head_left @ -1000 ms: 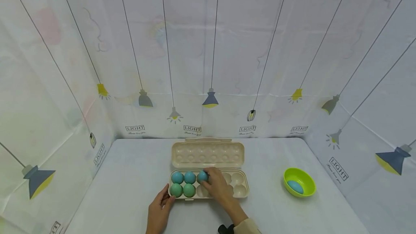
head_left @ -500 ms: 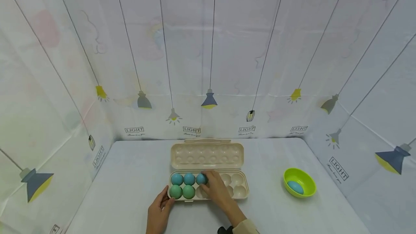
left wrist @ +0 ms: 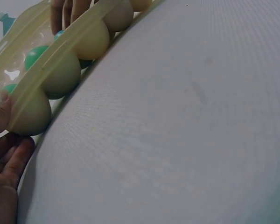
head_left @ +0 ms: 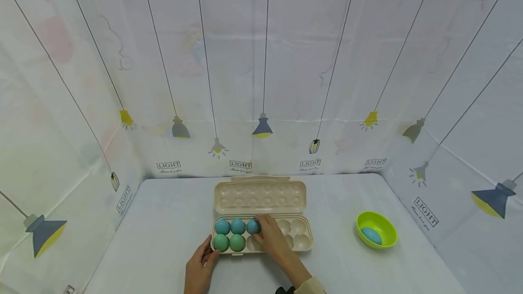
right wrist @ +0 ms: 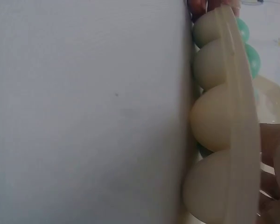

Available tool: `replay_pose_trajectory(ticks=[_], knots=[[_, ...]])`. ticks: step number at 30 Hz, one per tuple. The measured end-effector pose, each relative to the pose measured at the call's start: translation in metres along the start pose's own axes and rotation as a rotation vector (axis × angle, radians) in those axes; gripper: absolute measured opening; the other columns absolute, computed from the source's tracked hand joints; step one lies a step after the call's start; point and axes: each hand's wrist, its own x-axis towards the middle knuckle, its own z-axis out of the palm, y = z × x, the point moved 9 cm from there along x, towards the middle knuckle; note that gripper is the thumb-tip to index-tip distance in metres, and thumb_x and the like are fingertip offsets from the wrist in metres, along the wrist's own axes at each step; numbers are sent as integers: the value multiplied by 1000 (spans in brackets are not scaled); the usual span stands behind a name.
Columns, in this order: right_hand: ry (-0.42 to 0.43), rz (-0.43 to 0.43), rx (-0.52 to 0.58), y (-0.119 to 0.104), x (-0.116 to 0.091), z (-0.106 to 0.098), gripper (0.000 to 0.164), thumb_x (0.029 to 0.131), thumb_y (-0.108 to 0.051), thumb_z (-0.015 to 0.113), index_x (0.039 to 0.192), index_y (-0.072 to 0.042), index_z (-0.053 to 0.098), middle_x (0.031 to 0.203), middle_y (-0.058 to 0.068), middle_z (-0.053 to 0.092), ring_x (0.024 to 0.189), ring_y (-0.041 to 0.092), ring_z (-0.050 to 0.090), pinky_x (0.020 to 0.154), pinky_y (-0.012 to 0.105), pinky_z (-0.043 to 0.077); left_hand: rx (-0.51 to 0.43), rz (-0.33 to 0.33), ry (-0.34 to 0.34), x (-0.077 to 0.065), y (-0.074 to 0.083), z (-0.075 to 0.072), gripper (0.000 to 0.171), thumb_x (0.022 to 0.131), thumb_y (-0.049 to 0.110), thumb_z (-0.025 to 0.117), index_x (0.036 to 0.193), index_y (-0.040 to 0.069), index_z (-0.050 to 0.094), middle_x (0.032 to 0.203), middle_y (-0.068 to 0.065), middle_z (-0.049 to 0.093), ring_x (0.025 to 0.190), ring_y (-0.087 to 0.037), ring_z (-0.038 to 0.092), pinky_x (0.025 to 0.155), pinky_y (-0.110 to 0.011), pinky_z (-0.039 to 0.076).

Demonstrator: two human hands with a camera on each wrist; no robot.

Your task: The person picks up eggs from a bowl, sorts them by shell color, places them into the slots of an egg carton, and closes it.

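A beige plastic egg carton (head_left: 302, 242) lies open on the table, its lid (head_left: 260, 197) folded back. My left hand (head_left: 199, 267) grips the near left corner; in the left wrist view the thumb (left wrist: 1, 112) is on the rim and the fingers (left wrist: 21, 161) reach under it. With my right hand (head_left: 273, 240) I pinch a blue egg (head_left: 252, 226) at the third cup of the back row. Two blue eggs (head_left: 230, 227) fill the cups to its left. Two green eggs (head_left: 229, 242) sit in the front row. The right hand covers some middle cups.
To the right of the carton stands a lime-green bowl (head_left: 387, 228) with a blue egg (head_left: 372, 236) inside. A white cloth printed with hanging lamps (head_left: 262, 127) rises behind the table and along both sides.
The blue egg under my right hand has shifted slightly left at its cup, with the fingers still around it. My left hand keeps its grip on the carton corner. The head view tilts slightly.
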Motion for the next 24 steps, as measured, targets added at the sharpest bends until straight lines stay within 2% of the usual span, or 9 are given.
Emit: replay_pose_trajectory(ticks=[6,14,24], knots=[[21,5,-46,-2,-3,-20,54,84,-18,82,132,-8,58,126,8,61,121,26,58,102,43,53,-10,-9,1,-1,-1,1,67,92,51,68,147,16,51,126,-6,68,107,-14,70,90,-18,56],[162,-92,-95,-1,-7,-61,58,78,-19,87,128,-9,60,121,6,63,109,25,61,92,41,55,-24,4,16,-1,-1,0,68,91,53,67,146,16,52,125,-6,68,106,-13,69,87,-13,55],[202,-68,-160,14,-15,-95,59,78,-22,87,128,-8,60,122,7,63,109,26,58,86,43,53,-26,2,11,0,-2,1,66,92,49,69,146,16,52,124,-6,69,105,-12,70,89,-19,58]])
